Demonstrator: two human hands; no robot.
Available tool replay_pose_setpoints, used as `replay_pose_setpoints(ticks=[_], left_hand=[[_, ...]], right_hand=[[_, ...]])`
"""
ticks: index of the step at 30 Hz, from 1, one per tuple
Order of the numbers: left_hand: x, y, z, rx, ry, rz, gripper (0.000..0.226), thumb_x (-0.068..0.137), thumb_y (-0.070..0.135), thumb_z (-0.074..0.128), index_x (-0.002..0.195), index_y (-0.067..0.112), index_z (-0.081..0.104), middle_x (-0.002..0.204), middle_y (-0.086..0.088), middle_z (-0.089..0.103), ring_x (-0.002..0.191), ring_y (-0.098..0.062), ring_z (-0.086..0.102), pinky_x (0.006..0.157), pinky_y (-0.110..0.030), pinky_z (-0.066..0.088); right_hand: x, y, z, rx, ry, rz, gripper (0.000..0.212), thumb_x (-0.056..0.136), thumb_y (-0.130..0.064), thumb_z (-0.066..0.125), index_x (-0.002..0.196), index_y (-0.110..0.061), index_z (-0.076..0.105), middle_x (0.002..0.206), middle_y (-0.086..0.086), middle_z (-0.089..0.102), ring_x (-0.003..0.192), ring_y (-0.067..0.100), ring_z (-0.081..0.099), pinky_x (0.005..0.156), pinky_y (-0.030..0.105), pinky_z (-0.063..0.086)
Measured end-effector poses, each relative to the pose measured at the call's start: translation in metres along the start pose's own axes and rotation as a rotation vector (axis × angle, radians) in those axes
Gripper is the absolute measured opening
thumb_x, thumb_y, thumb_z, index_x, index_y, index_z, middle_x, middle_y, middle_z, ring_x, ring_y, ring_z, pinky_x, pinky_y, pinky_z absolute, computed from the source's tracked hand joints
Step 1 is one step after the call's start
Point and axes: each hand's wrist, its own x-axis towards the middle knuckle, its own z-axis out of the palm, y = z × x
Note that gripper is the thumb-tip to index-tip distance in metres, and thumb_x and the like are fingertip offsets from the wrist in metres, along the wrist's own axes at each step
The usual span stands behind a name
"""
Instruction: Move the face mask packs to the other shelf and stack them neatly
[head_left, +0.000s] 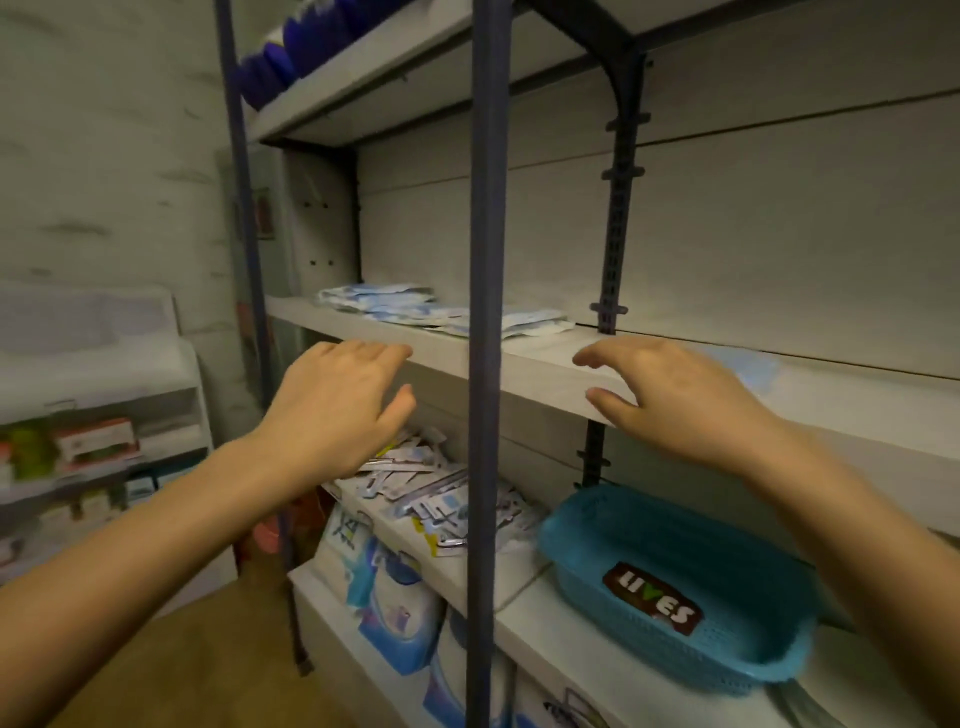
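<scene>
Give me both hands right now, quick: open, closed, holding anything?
Left hand: open, fingers relaxed, holding nothing.
Right hand: open, fingers spread, holding nothing.

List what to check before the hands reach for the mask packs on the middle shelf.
1. Left hand empty: ok, fingers relaxed.
2. Right hand empty: ok, fingers relaxed.
3. Face mask packs visible on the middle shelf: ok, loosely overlapped.
4. Clear reach: not ok, the blue post stands in front of the packs, between the hands.
5. Pack count: cannot tell, the post hides some.
</scene>
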Motion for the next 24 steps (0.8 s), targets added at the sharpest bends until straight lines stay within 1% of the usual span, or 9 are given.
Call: replay_pose_setpoints(ticks=[5,8,10,13,15,18,21,24], left_hand=[[0.012,-0.056,0.033,-0.019,-0.007,0.013,0.056,0.088,0.04,0.029,0.133,0.012,0.049,0.122,-0.009,0.064,0.11,-0.027,0.058,0.087,-0.036,0.043],[0.023,-0.085,0.051,-0.039,-0.008,0.024,0.058,0.086,0.041,0.028,0.13,0.011,0.051,0.119,-0.009,0.066,0.107,-0.027,0.059,0.087,-0.037,0.044],[0.032,-0.104,0.063,-0.043,-0.009,0.027,0.055,0.089,0.04,0.029,0.132,0.012,0.05,0.121,-0.008,0.065,0.109,-0.025,0.058,0.088,-0.036,0.044],[0.047,-0.132,0.085,-0.076,-0.018,0.031,0.056,0.09,0.041,0.028,0.136,0.013,0.045,0.127,-0.007,0.061,0.114,-0.023,0.055,0.093,-0.036,0.041],[0.059,-0.15,0.103,-0.096,-0.013,0.025,0.05,0.095,0.038,0.032,0.138,0.014,0.043,0.13,-0.007,0.059,0.117,-0.023,0.053,0.095,-0.035,0.039],[0.081,-0.174,0.13,-0.1,-0.001,0.032,0.047,0.095,0.035,0.036,0.137,0.015,0.043,0.131,-0.006,0.058,0.117,-0.023,0.052,0.094,-0.034,0.038],[0.113,-0.197,0.155,-0.087,0.01,0.067,0.048,0.094,0.038,0.032,0.133,0.015,0.047,0.129,-0.006,0.059,0.116,-0.023,0.053,0.092,-0.035,0.039],[0.153,-0.219,0.177,-0.094,0.012,0.09,0.045,0.095,0.038,0.035,0.133,0.017,0.046,0.132,-0.005,0.057,0.118,-0.022,0.051,0.091,-0.033,0.04]], right_hand=[[0.048,-0.05,0.034,0.118,-0.014,-0.008,0.04,0.093,-0.034,0.046,0.133,-0.029,0.043,0.136,-0.006,0.051,0.121,0.016,0.049,0.097,0.04,0.045],[0.08,-0.075,0.049,0.134,-0.031,-0.038,0.041,0.093,-0.032,0.047,0.133,-0.026,0.044,0.136,-0.005,0.051,0.121,0.016,0.049,0.099,0.037,0.043],[0.103,-0.087,0.058,0.144,-0.047,-0.055,0.041,0.093,-0.031,0.047,0.134,-0.025,0.044,0.136,-0.005,0.051,0.122,0.015,0.049,0.1,0.036,0.042],[0.138,-0.098,0.076,0.149,-0.073,-0.049,0.042,0.094,-0.031,0.046,0.135,-0.024,0.043,0.137,-0.005,0.05,0.123,0.015,0.048,0.101,0.035,0.041],[0.163,-0.104,0.09,0.135,-0.074,-0.037,0.042,0.094,-0.031,0.046,0.135,-0.024,0.043,0.139,-0.004,0.048,0.124,0.016,0.047,0.101,0.037,0.041],[0.201,-0.11,0.113,0.119,-0.042,-0.005,0.042,0.094,-0.032,0.045,0.135,-0.023,0.043,0.139,-0.002,0.049,0.124,0.018,0.047,0.099,0.04,0.043],[0.239,-0.112,0.135,0.096,-0.032,0.022,0.042,0.094,-0.031,0.045,0.135,-0.021,0.044,0.138,0.001,0.049,0.123,0.019,0.047,0.099,0.037,0.043],[0.277,-0.111,0.148,0.051,-0.048,0.053,0.04,0.094,-0.03,0.044,0.133,-0.019,0.046,0.137,0.003,0.05,0.122,0.021,0.047,0.099,0.037,0.041]])
